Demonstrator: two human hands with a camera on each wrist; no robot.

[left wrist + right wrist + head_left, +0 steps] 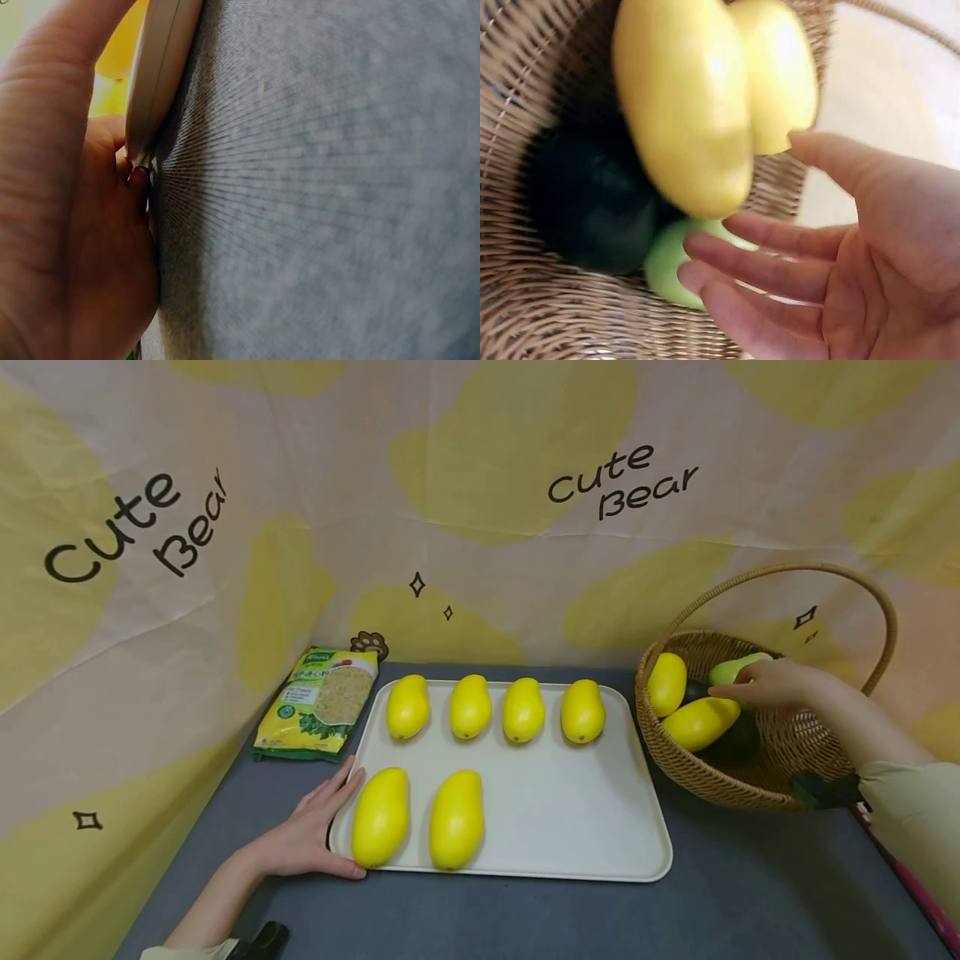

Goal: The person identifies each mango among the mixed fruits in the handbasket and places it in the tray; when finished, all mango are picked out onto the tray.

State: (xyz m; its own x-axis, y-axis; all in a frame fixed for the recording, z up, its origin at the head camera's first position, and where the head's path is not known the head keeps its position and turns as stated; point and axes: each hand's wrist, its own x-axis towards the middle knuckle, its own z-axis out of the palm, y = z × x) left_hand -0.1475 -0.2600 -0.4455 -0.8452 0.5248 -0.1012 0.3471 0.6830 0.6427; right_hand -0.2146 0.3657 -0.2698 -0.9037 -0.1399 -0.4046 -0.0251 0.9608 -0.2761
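Note:
On the cream tray (555, 810) lie several yellow mangoes (380, 817), a row at the back and two at front left. My left hand (311, 831) rests against the tray's left front corner, fingers spread along the side and thumb at the front edge. Over the wicker basket (697, 781) is my right hand (776, 683), its fingers loosely extended around nothing. Just by its fingertips in the right wrist view are a yellow mango (686, 105), a second mango (776, 75) and a light green fruit (679, 262). A dark, rounded fruit (592, 199) lies deeper in the basket.
A yellow and green Knorr bag (318, 703) lies behind the tray's left side. The basket's tall arched handle (795, 568) rises at the right. A patterned cloth (480, 510) hangs behind the grey table (480, 918).

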